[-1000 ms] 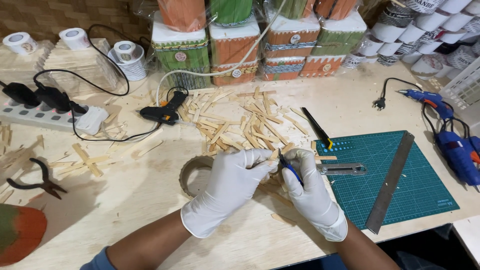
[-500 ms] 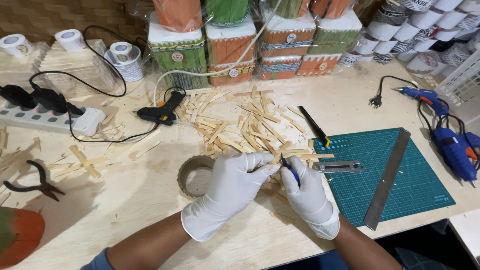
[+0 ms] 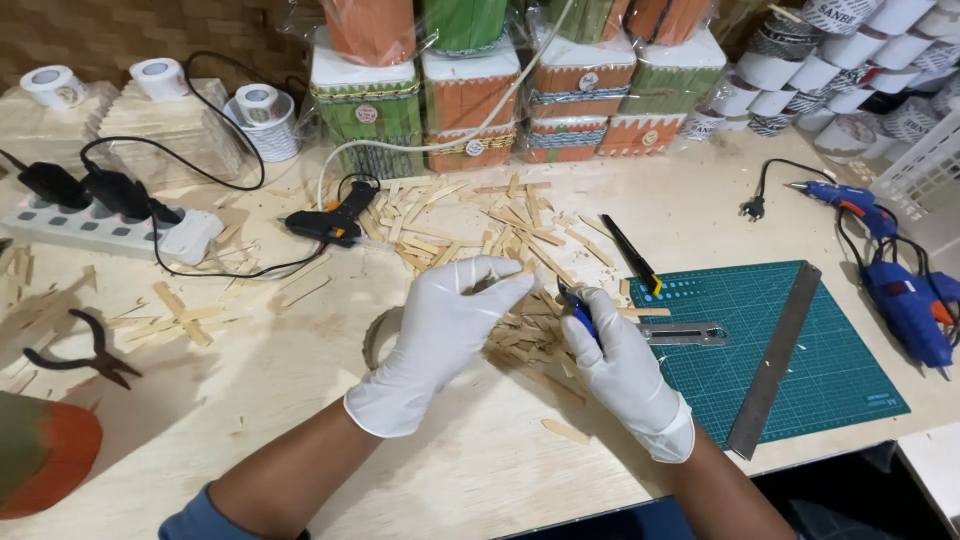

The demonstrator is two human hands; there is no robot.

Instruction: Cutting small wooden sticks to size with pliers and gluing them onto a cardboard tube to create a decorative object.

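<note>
Both my hands wear white gloves. My left hand (image 3: 447, 322) hovers over a pile of short wooden sticks (image 3: 500, 235), fingers curled, pinching a thin stick at its fingertips. My right hand (image 3: 618, 355) grips a small blue-handled cutter (image 3: 578, 308) whose tip points toward the left fingertips. A round tape roll (image 3: 380, 335) lies flat on the table, partly hidden under my left hand.
A green cutting mat (image 3: 775, 340) with a steel ruler (image 3: 775, 360) and a metal blade lies right. A black-yellow knife (image 3: 633, 258), black glue gun (image 3: 325, 222), blue glue guns (image 3: 900, 290), pliers (image 3: 85, 355), power strip (image 3: 100, 232) and wrapped decorated boxes (image 3: 465, 110) surround the sticks.
Both hands have lifted slightly and drawn a little apart over the stick pile; the left hand's fingertips have risen. Nothing else on the table has moved.
</note>
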